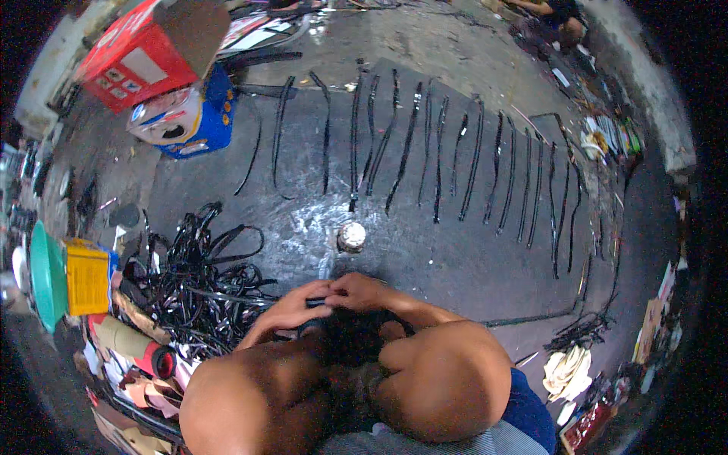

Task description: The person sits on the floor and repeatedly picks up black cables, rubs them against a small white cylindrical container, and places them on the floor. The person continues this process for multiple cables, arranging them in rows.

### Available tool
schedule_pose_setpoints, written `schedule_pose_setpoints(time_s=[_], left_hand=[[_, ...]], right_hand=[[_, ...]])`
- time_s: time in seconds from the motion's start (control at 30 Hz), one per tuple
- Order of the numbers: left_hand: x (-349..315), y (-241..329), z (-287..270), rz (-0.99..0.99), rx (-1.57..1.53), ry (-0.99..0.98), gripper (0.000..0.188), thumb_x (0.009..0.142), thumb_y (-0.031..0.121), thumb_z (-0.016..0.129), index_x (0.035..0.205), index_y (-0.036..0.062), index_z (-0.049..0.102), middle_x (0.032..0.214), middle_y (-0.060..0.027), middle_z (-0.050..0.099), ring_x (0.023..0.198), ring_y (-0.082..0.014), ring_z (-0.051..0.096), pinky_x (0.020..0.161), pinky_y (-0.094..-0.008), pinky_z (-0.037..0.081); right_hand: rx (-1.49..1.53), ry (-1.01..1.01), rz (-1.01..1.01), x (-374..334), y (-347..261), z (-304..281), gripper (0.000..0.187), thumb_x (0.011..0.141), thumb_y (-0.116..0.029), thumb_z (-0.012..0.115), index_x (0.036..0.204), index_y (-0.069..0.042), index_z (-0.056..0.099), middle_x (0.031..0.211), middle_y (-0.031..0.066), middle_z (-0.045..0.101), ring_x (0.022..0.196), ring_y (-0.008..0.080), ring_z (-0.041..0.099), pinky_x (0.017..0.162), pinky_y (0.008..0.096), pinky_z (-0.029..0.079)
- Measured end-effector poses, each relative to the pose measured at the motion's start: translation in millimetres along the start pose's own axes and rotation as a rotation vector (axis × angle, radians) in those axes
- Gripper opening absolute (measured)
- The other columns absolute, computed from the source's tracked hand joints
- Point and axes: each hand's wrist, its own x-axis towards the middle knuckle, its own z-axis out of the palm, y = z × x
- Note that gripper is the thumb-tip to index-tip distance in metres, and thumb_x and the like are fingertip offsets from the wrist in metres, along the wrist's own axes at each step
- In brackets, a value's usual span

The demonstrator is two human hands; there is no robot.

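Observation:
Just in front of my knees, my left hand [299, 305] and my right hand [362, 293] meet with their fingers pressed together. A short stretch of black strip [315, 302] shows between the fingers; the rest of it is hidden by my hands and legs. Right ahead stands a small round container with a whitish top [351, 236]. To the left of my hands lies a tangled heap of glossy black strips [201, 273]. Many more black strips [404, 148] are laid out side by side, roughly lengthwise, across the dark sheet [470, 258] on the floor.
A red carton [136, 64] and a blue-and-white box [186, 121] sit at the far left. Nearer are a yellow box [89, 277], a green round basin [47, 277] and a beige-and-red roll [129, 337]. Cream cloth [567, 373] lies at right; another person [565, 19] sits far right.

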Motion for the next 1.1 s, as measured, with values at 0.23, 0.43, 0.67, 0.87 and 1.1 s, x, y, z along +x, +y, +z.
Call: schedule_pose_setpoints(time_s=[0.23,0.43,0.67,0.87,1.1], left_hand=[[33.7,-9.3,2.4,-0.062,-0.021,0.175,0.021,0.090,0.011,0.068,0.102,-0.0060,0.072,0.089,-0.0097,0.073,0.074,-0.0207,0.068,0.070,-0.0361,0.054],[65.3,-19.2,-24.7,-0.378,-0.504,0.544,0.027,0.086,0.000,0.064,0.111,-0.0038,0.071,0.079,-0.0065,0.068,0.064,-0.0119,0.063,0.058,-0.0282,0.051],[83.2,-22.2,-12.9,-0.301,-0.892,0.435,0.037,0.084,-0.001,0.062,0.120,-0.0027,0.068,0.086,-0.0056,0.070,0.070,-0.0128,0.063,0.064,-0.0271,0.051],[83.4,-11.5,2.8,-0.314,-1.324,0.286,0.062,0.083,-0.004,0.057,0.145,-0.0023,0.050,0.080,-0.0022,0.062,0.062,-0.0091,0.053,0.055,-0.0235,0.044],[64.3,4.1,-9.4,-0.255,-1.195,0.038,0.052,0.082,-0.003,0.059,0.134,-0.0024,0.061,0.090,-0.0061,0.071,0.059,-0.0055,0.052,0.046,-0.0195,0.035]], right_hand=[[-0.122,0.295,0.536,-14.1,20.4,-39.1,0.038,0.081,-0.029,0.083,0.106,-0.004,0.068,0.095,0.0157,0.065,0.089,0.0317,0.066,0.078,0.0452,0.052],[-0.268,0.879,0.108,10.4,13.1,-43.4,0.063,0.072,-0.024,0.090,0.124,-0.007,0.059,0.115,0.0140,0.061,0.104,0.0296,0.066,0.085,0.0402,0.054],[0.406,1.127,0.032,20.4,11.2,-58.2,0.059,0.075,-0.015,0.089,0.123,-0.001,0.057,0.108,0.0113,0.071,0.092,0.0186,0.071,0.080,0.0345,0.059],[0.102,1.023,0.064,23.0,-28.2,-41.5,0.066,0.076,-0.014,0.090,0.127,0.001,0.050,0.112,0.0157,0.069,0.098,0.0236,0.071,0.071,0.0346,0.064],[0.027,1.138,0.346,-16.7,8.8,-60.9,0.058,0.072,-0.020,0.091,0.116,-0.003,0.058,0.100,0.0106,0.072,0.087,0.0165,0.069,0.077,0.0338,0.055]])
